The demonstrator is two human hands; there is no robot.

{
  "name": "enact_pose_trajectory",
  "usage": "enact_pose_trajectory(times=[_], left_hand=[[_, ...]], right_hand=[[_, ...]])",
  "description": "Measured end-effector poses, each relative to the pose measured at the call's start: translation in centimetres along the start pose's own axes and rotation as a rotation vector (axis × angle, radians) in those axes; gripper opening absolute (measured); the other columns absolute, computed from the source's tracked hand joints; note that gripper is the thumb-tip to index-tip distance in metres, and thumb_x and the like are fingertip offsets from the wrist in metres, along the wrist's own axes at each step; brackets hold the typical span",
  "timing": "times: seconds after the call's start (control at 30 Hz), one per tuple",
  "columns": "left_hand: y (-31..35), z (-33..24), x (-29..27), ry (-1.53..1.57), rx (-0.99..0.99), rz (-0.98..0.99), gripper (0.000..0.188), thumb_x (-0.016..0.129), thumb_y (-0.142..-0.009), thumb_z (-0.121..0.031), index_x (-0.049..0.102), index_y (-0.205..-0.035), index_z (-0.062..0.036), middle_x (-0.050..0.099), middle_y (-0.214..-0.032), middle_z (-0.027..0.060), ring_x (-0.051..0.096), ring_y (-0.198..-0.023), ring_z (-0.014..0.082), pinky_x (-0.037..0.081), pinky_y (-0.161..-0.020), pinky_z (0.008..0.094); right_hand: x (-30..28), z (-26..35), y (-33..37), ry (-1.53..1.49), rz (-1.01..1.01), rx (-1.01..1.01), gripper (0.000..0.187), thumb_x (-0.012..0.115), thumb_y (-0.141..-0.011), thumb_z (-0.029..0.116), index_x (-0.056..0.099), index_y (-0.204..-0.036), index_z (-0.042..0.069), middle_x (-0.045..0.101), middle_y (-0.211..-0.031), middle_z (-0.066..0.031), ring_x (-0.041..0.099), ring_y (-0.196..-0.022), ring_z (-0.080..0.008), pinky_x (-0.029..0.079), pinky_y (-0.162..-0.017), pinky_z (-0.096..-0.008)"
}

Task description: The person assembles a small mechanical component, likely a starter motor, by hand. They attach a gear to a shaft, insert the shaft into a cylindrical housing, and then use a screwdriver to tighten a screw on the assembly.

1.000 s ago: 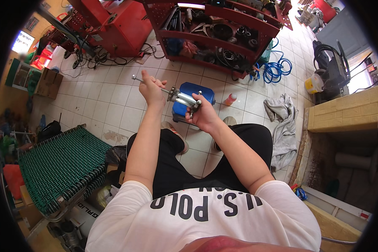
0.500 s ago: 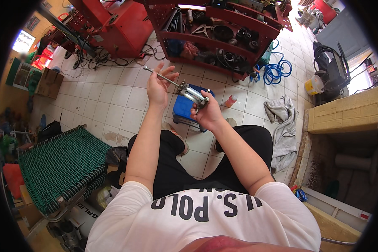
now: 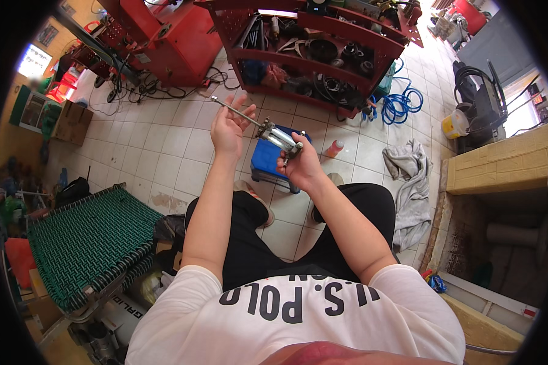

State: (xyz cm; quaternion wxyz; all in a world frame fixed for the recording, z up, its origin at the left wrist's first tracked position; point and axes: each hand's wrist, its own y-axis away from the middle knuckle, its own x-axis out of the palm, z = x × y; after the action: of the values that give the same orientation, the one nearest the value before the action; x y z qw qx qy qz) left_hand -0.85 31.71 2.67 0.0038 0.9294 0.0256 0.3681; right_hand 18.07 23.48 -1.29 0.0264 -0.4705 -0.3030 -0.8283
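Metal cylinder and its thin rod are above the blue stool, our right hand gripping the near end. A second ago our left hand was curled round the rod; now its fingers spread, so the right seems to carry the weight. Whether rod and fingers touch, we cannot tell.

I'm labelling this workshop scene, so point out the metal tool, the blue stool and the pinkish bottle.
Metal tool (image 3: 280, 139), head view: its shiny cylindrical body.
Blue stool (image 3: 265, 157), head view: its flat top.
Pinkish bottle (image 3: 333, 149), head view: the side of its body.
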Motion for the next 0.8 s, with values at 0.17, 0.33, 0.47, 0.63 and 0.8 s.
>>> enact_pose_trajectory(times=[0.17,0.33,0.47,0.63,0.8], left_hand=[[-1.0,0.7,-1.7,-0.208,0.026,-0.067,0.046,0.062,-0.107,-0.03,0.05,-0.141,-0.0013,0.068,-0.129,0.016,0.075,-0.099,0.0246,0.061,-0.084,0.0325],[-1.1,1.1,-1.8,-0.294,0.032,-0.128,0.049,0.061,-0.107,-0.03,0.046,-0.144,-0.0023,0.065,-0.135,0.0177,0.074,-0.102,0.0252,0.061,-0.086,0.0336],[-0.8,0.3,-0.9,0.009,-0.094,-0.007,0.047,0.057,-0.109,-0.028,0.043,-0.146,-0.0029,0.063,-0.138,0.0176,0.071,-0.113,0.0265,0.058,-0.095,0.0366],[-0.9,0.5,-1.3,-0.064,-0.069,0.061,0.041,0.055,-0.11,-0.026,0.048,-0.143,-0.0026,0.065,-0.137,0.0163,0.069,-0.118,0.0268,0.057,-0.1,0.0383],[-1.2,1.3,-2.0,-0.255,-0.01,-0.064,0.038,0.056,-0.11,-0.026,0.053,-0.14,-0.0025,0.067,-0.131,0.0152,0.07,-0.113,0.0254,0.058,-0.099,0.0382]], right_hand=[[0.3,0.0,0.0,-0.015,-0.011,-0.003,0.039,0.058,-0.1,0.046,0.059,-0.105,0.007,0.056,-0.082,-0.007,0.059,-0.068,-0.0241,0.05,-0.065,-0.0375],[0.1,-0.1,-0.1,-0.003,0.0,-0.015,0.039,0.058,-0.101,0.046,0.059,-0.105,0.007,0.056,-0.082,-0.0074,0.059,-0.068,-0.0244,0.051,-0.065,-0.0376],[-0.1,-0.2,-0.2,0.008,-0.016,-0.013,0.04,0.058,-0.101,0.046,0.059,-0.105,0.007,0.057,-0.082,-0.0075,0.06,-0.068,-0.0244,0.051,-0.065,-0.0377],[-0.2,-0.4,-0.2,-0.039,-0.028,-0.011,0.04,0.059,-0.1,0.047,0.059,-0.106,0.007,0.056,-0.082,-0.0073,0.061,-0.068,-0.0243,0.051,-0.065,-0.0377],[-0.2,-0.4,-0.3,-0.019,-0.024,-0.012,0.04,0.059,-0.1,0.047,0.059,-0.106,0.007,0.056,-0.082,-0.0071,0.06,-0.068,-0.0242,0.051,-0.065,-0.0377]])
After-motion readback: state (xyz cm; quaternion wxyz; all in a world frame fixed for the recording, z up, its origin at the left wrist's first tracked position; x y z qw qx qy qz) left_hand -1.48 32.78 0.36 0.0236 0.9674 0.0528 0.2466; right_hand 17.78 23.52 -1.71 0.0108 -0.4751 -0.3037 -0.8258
